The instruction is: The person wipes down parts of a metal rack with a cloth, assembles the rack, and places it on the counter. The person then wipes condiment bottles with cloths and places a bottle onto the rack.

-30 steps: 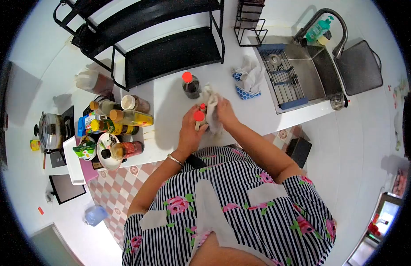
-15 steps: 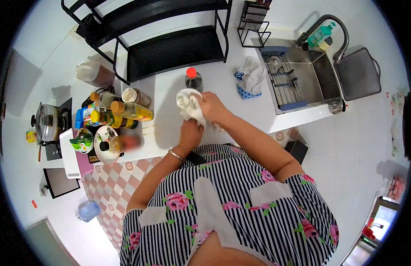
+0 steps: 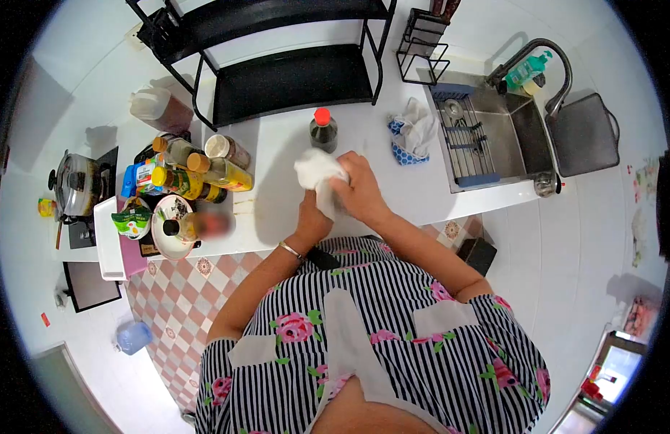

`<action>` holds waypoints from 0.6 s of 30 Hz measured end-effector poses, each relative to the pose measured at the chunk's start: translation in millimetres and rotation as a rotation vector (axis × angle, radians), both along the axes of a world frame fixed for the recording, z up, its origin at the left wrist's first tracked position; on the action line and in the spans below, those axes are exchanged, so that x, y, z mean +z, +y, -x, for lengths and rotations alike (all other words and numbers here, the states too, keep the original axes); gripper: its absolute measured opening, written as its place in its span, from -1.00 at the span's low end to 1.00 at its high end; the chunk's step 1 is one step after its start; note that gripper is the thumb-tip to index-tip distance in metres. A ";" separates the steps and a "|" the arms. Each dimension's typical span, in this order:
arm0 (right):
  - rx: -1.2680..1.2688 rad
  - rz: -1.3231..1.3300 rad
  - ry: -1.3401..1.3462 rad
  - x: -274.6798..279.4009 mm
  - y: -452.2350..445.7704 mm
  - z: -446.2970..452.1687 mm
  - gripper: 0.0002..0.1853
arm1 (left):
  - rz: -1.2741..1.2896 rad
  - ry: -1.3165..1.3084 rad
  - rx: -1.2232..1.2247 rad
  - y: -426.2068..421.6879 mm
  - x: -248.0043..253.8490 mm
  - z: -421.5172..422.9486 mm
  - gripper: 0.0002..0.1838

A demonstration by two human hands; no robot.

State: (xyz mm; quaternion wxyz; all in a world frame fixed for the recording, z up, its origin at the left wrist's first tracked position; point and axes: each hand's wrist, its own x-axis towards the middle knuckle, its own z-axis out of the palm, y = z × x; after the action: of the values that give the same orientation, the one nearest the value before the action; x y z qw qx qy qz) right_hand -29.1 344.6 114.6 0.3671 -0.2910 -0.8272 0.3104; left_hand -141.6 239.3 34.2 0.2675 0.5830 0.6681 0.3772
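Observation:
A white cloth (image 3: 319, 169) is bunched between my two hands above the counter's front part. My right hand (image 3: 361, 189) is closed on its right side, fingers curled round it. From below, my left hand (image 3: 314, 217) is closed at the cloth's lower end; whether something sits inside the cloth is hidden. Just beyond stands an upright dark bottle with a red cap (image 3: 322, 130), apart from both hands. To the right lies a crumpled white and blue patterned cloth (image 3: 413, 133).
Several sauce bottles (image 3: 179, 182), jars and a plate (image 3: 165, 230) crowd the counter's left. A black rack (image 3: 291, 81) stands behind. At right is a steel sink (image 3: 502, 116) with a drying rack (image 3: 468, 141) and tap. A pot (image 3: 79, 186) sits far left.
My right hand and the cloth have shifted slightly, and the cloth's shape has changed. The whole view has moved a little. The red-capped bottle still stands in place.

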 end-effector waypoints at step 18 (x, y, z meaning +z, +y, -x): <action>-0.107 0.639 0.149 -89.1 -24.7 -8.4 -0.62 | -0.103 0.188 0.135 9.3 37.2 -18.0 -0.26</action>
State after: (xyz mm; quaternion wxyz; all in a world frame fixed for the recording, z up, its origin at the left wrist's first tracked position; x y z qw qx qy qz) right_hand -20.7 319.8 25.5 0.3326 -0.4109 -0.6424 0.5548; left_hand -123.6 248.6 71.5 0.1474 0.5824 0.7075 0.3721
